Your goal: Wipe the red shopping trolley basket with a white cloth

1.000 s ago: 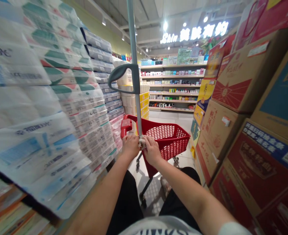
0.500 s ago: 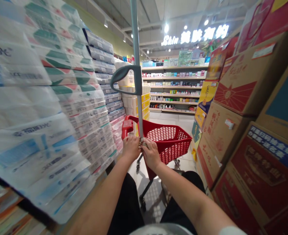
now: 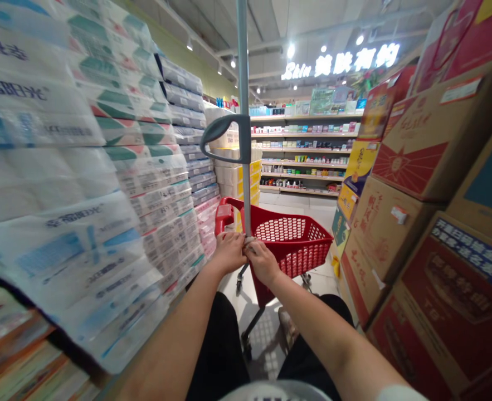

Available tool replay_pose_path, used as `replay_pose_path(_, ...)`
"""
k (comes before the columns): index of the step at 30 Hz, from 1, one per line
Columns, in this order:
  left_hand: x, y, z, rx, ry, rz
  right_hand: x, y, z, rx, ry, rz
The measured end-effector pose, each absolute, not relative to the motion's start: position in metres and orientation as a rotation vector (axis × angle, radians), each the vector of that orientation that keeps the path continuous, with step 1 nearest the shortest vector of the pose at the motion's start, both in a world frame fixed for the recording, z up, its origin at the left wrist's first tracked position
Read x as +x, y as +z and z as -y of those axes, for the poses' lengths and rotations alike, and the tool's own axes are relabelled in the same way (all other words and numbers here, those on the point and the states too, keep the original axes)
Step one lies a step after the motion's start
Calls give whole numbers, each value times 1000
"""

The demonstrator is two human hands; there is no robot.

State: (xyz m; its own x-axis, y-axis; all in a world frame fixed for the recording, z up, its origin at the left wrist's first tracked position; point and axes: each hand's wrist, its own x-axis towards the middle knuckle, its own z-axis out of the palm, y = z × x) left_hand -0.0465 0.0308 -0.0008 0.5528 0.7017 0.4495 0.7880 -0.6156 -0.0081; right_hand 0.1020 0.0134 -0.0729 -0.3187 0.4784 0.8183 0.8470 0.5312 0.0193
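Note:
A red plastic shopping cart (image 3: 300, 242) stands in front of me, its basket pointing right. A tall grey metal pole (image 3: 246, 189) rises from its near side, with a grey loop handle (image 3: 224, 136) partway up. My left hand (image 3: 229, 253) and my right hand (image 3: 264, 260) meet at the pole's lower end by the cart's edge. Both are closed, with the fingers curled around that spot. A small pale bit shows between the fingertips, too small to name. The hands hide where the pole joins the cart. A red grip (image 3: 224, 217) of the cart lies just beyond my left hand.
Stacked tissue packs (image 3: 70, 211) rise along the left. Cardboard cartons (image 3: 408, 167) are piled on the right. Shelves of small goods (image 3: 304, 147) stand at the back beneath a lit sign (image 3: 341, 61). White tiled floor (image 3: 316, 203) runs between, with a shoe (image 3: 287, 326) beside the cart's wheels.
The whole scene has shifted slightly right in view as the camera turned a little left. Both hands stay together at the pole's lower end, with small finger movements.

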Motion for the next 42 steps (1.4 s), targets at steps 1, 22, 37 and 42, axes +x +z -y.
replay_pose_path(1, -46, 0, -30, -2568, -608, 1269, 103, -74, -13, -1072, -597, 2008)
replay_pose_path(22, -49, -11, -31, -2409, -838, 1327, 114, -68, 2, -1296, -665, 2229)
replay_pose_path(37, -48, -15, -28, -2406, -884, 1314, 118, -88, 13, -1422, -558, 2361)
replay_pose_path(42, -47, -15, -28, -2394, -880, 1347, 120, -96, 14, -1452, -528, 2409)
